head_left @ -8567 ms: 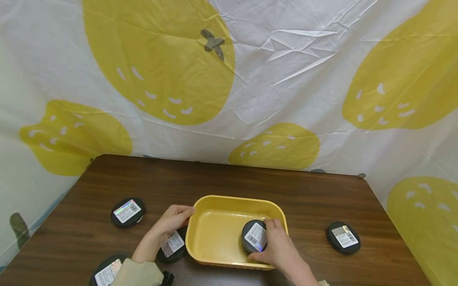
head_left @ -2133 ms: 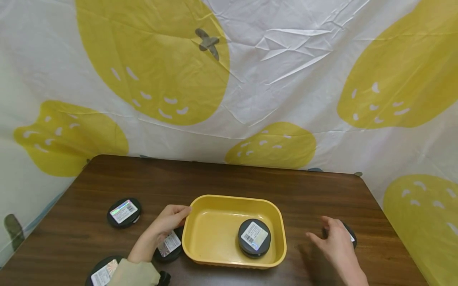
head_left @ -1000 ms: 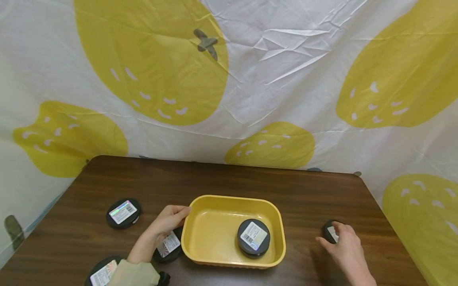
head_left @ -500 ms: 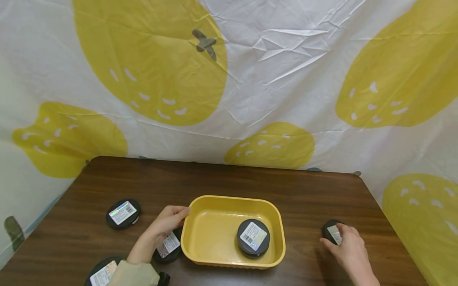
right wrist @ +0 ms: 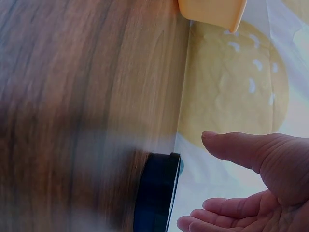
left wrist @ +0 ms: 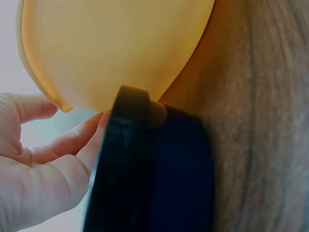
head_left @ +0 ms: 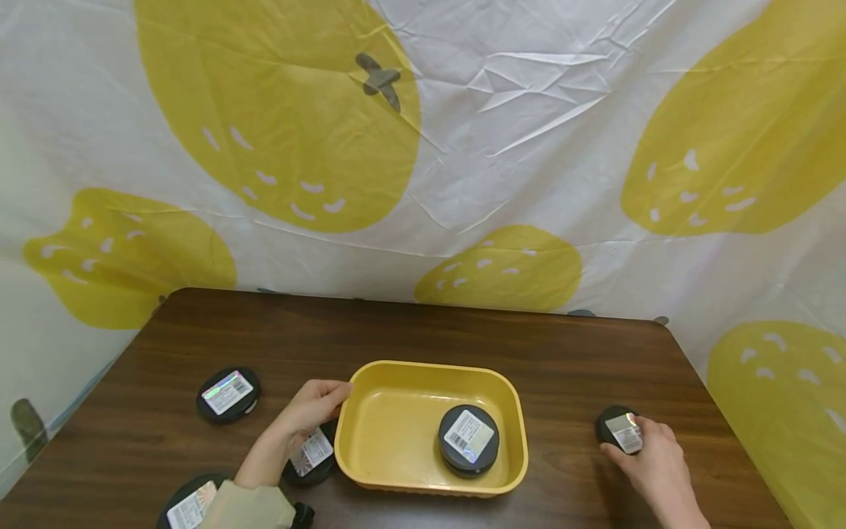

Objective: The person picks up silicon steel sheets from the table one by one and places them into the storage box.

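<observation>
A yellow tub [head_left: 390, 441] stands mid-table with a thick black round container [head_left: 469, 438] inside, label up, towards its right end. My left hand [head_left: 304, 415] pinches the tub's left rim; in the left wrist view the thumb is at the rim and the fingers lie under it against the outer wall. Below that hand sits another black round container [left wrist: 178, 183], partly hidden by it. On the right, my right hand [head_left: 651, 459] hovers close by a black labelled container [head_left: 621, 433]. The right wrist view shows its thumb and fingers spread, apart from this container [right wrist: 154, 193].
Two more black labelled containers lie on the left, one farther back [head_left: 228, 395] and one near the front [head_left: 192, 503], partly behind the left sleeve [head_left: 251, 505]. A lemon-print cloth [head_left: 515, 162] hangs behind the brown wooden table [head_left: 562, 360].
Earlier my right hand held the container in the tub; it let go and moved right to the other one. Lately it has shifted slightly right, showing more label. The left hand stays put.
</observation>
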{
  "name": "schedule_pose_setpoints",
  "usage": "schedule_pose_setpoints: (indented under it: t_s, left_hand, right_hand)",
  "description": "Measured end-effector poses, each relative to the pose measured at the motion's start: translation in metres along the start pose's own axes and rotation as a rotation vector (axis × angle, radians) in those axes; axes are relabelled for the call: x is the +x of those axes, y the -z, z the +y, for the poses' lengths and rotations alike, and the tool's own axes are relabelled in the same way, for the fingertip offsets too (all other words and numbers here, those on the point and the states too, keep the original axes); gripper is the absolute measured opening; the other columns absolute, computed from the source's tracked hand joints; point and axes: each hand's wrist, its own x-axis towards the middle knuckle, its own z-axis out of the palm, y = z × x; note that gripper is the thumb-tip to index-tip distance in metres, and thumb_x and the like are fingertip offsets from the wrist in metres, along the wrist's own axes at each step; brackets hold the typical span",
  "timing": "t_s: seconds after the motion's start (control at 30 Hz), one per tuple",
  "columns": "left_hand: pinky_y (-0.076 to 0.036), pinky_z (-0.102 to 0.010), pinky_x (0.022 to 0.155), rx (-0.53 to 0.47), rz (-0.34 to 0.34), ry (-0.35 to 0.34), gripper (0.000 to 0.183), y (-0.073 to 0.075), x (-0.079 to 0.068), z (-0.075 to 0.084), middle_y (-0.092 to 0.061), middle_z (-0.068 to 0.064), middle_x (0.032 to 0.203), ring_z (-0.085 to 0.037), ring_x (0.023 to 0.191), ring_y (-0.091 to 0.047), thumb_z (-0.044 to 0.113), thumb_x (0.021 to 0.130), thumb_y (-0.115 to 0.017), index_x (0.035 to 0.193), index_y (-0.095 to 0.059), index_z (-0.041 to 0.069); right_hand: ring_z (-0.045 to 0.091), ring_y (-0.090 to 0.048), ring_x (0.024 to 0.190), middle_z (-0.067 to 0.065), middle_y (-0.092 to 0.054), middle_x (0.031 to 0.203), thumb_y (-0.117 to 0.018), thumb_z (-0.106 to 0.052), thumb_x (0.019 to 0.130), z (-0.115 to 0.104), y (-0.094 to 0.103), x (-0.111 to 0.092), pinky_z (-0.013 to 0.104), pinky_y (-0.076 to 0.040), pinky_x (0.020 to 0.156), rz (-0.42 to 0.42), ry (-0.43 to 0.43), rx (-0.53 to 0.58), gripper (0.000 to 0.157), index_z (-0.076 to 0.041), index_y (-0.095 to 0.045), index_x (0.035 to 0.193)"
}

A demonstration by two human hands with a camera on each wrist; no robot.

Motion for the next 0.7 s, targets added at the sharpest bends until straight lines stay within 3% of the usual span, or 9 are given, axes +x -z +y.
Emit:
schedule_pose_setpoints:
  t_s: [0.7]
  left_hand:
    - [-0.047,-0.041,0.090,0.003,0.016,0.022,0.034,-0.001,0.001,-0.002,-0.065,-0.014,0.105,-0.019,0.095,-0.059,0.016,0.098,-0.046,0.113,-0.061,-0.010]
  right_hand:
    - [0.053,-0.049,0.095,0.041,-0.043,0.109,-0.074,-0.024,0.075,0.012,-0.003,0.007,0.059,-0.044,0.073,-0.027,-0.055,-0.029,0.071,0.023,-0.042,0.117]
